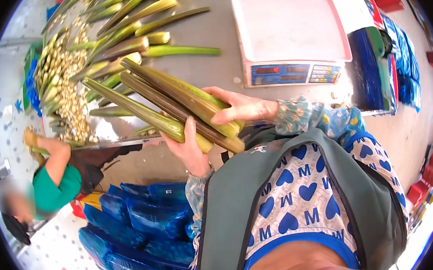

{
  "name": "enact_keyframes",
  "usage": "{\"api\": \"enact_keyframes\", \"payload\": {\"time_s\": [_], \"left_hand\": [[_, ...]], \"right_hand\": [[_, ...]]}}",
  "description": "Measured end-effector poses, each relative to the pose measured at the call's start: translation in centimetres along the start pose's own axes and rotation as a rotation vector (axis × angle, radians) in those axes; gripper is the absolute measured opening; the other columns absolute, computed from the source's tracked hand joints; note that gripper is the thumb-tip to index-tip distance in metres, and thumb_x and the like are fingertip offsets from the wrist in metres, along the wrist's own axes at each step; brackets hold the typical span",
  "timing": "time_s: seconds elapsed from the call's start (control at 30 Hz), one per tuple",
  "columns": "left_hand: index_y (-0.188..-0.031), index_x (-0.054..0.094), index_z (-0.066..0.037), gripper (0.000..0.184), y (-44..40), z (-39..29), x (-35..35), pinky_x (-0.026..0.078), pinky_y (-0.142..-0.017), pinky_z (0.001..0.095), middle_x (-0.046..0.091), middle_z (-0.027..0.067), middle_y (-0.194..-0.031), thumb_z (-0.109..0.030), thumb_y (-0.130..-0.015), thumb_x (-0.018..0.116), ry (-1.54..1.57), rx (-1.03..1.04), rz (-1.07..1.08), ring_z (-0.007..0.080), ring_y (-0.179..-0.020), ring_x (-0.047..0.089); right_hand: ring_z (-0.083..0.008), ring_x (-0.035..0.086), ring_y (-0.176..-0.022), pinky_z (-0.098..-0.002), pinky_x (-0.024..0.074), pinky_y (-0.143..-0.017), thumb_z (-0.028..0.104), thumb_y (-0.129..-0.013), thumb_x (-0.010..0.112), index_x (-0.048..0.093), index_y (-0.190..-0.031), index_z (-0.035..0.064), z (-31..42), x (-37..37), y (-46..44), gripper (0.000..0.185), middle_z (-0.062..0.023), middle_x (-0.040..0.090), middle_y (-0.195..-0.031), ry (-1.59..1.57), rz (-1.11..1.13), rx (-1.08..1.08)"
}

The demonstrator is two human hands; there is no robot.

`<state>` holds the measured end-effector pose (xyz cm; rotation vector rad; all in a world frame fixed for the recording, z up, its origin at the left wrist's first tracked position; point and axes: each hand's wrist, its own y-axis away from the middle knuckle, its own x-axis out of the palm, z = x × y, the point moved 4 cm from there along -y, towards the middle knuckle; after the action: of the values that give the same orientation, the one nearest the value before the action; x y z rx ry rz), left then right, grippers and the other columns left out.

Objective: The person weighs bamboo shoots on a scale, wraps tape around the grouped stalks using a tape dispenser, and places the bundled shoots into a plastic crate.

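Observation:
Both my hands are closed around a bundle of thick green and purple-brown stalks [173,95], held slantwise in front of my chest at the table's near edge. My left hand [188,149] grips the bundle's lower left side near the butt ends, thumb on top. From the right, my right hand [239,107] wraps the same bundle, its thumb lying across the outer stalks. The stalks' far ends reach over a pile of similar loose stalks [119,39] on the metal table [194,36]. The palms and some fingers are hidden under the bundle.
A scale [280,74] with a pink-rimmed white tray [289,24] stands right of the bundle. Many stacked stalks with pale cut ends [72,85] lie at left. Filled blue plastic bags [147,220] sit on the floor. A person in green [60,191] is at left.

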<state>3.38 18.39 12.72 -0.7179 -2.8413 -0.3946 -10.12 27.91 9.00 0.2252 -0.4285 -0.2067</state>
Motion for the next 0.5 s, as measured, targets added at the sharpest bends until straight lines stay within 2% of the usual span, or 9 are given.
{"api": "enact_keyframes", "payload": {"time_s": [0.03, 0.1, 0.17, 0.2, 0.27, 0.3, 0.33, 0.43, 0.5], "left_hand": [[-0.153, 0.026, -0.001, 0.073, 0.5, -0.1, 1.4, 0.041, -0.110, 0.0383, 0.042, 0.0154, -0.148, 0.000, -0.091, 0.064, -0.024, 0.004, 0.057, 0.0266, -0.132, 0.047], [-0.151, 0.030, 0.000, 0.071, 0.5, 0.4, 4.8, 0.044, -0.106, 0.0360, 0.046, 0.0142, -0.143, 0.000, -0.090, 0.065, 0.057, -0.062, 0.159, 0.0242, -0.128, 0.050], [-0.140, 0.043, 0.003, 0.057, -0.8, 0.3, 9.1, 0.049, -0.098, 0.0346, 0.056, 0.0129, -0.130, -0.003, -0.089, 0.068, 0.050, -0.144, 0.310, 0.0221, -0.114, 0.059], [-0.135, 0.047, 0.003, 0.052, -3.2, 2.7, 11.2, 0.051, -0.094, 0.0345, 0.060, 0.0123, -0.124, -0.005, -0.089, 0.070, 0.054, -0.159, 0.346, 0.0218, -0.109, 0.061], [-0.131, 0.051, 0.004, 0.050, -5.5, 4.3, 15.9, 0.053, -0.090, 0.0338, 0.063, 0.0128, -0.119, -0.006, -0.087, 0.072, 0.079, -0.196, 0.463, 0.0217, -0.106, 0.063], [-0.129, 0.052, 0.004, 0.050, -6.7, 5.1, 18.3, 0.054, -0.088, 0.0335, 0.064, 0.0132, -0.117, -0.007, -0.085, 0.074, 0.079, -0.236, 0.534, 0.0220, -0.103, 0.065], [-0.126, 0.054, 0.005, 0.048, -7.7, 5.8, 20.4, 0.055, -0.083, 0.0338, 0.066, 0.0131, -0.113, -0.008, -0.084, 0.075, 0.034, -0.277, 0.527, 0.0225, -0.097, 0.067], [-0.119, 0.058, 0.005, 0.043, -11.2, 8.9, 25.6, 0.057, -0.075, 0.0354, 0.067, 0.0120, -0.107, -0.009, -0.083, 0.076, -0.059, -0.258, 0.617, 0.0220, -0.088, 0.068], [-0.120, 0.057, 0.004, 0.045, -11.8, 9.8, 26.7, 0.056, -0.080, 0.0358, 0.066, 0.0133, -0.110, -0.009, -0.082, 0.077, -0.191, -0.182, 0.559, 0.0222, -0.095, 0.066]], "right_hand": [[-0.0255, 0.038, -0.139, -0.0363, 0.0297, -0.117, 0.035, -0.082, 0.074, 0.022, -0.154, -0.0010, 0.8, -0.6, 1.7, 0.095, -0.0181, 0.042, -0.146, 0.049, -0.032, -0.043], [-0.0248, 0.038, -0.139, -0.0363, 0.0300, -0.117, 0.036, -0.078, 0.075, 0.023, -0.153, -0.0010, 3.0, -2.7, 4.7, 0.099, -0.0185, 0.042, -0.146, 0.073, -0.127, -0.106], [-0.0245, 0.040, -0.136, -0.0362, 0.0307, -0.115, 0.036, -0.079, 0.074, 0.027, -0.152, 0.0007, 5.3, -5.2, 7.6, 0.094, -0.0175, 0.046, -0.142, 0.113, -0.230, -0.179], [-0.0257, 0.041, -0.136, -0.0365, 0.0312, -0.115, 0.039, -0.080, 0.074, 0.030, -0.152, 0.0030, 5.2, -8.1, 7.5, 0.092, -0.0171, 0.048, -0.140, 0.138, -0.288, -0.228], [-0.0266, 0.044, -0.134, -0.0366, 0.0344, -0.113, 0.041, -0.085, 0.071, 0.033, -0.152, 0.0037, 7.0, -10.6, 10.1, 0.085, -0.0170, 0.048, -0.140, 0.096, -0.438, -0.208], [-0.0286, 0.049, -0.130, -0.0370, 0.0395, -0.109, 0.044, -0.080, 0.077, 0.036, -0.150, 0.0017, 6.8, -12.8, 10.5, 0.091, -0.0217, 0.052, -0.138, 0.105, -0.553, -0.235], [-0.0290, 0.055, -0.124, -0.0362, 0.0446, -0.104, 0.045, -0.080, 0.076, 0.040, -0.147, 0.0000, 6.9, -14.6, 11.1, 0.088, -0.0224, 0.055, -0.134, 0.139, -0.645, -0.254], [-0.0297, 0.061, -0.115, -0.0355, 0.0505, -0.096, 0.049, -0.080, 0.076, 0.040, -0.147, -0.0030, 5.8, -20.6, 11.8, 0.092, -0.0250, 0.060, -0.126, 0.449, -0.866, -0.267], [-0.0343, 0.062, -0.115, -0.0381, 0.0506, -0.096, 0.052, -0.080, 0.075, 0.039, -0.146, -0.0049, 5.7, -22.2, 12.8, 0.095, -0.0288, 0.060, -0.125, 0.632, -0.992, -0.274]]}}
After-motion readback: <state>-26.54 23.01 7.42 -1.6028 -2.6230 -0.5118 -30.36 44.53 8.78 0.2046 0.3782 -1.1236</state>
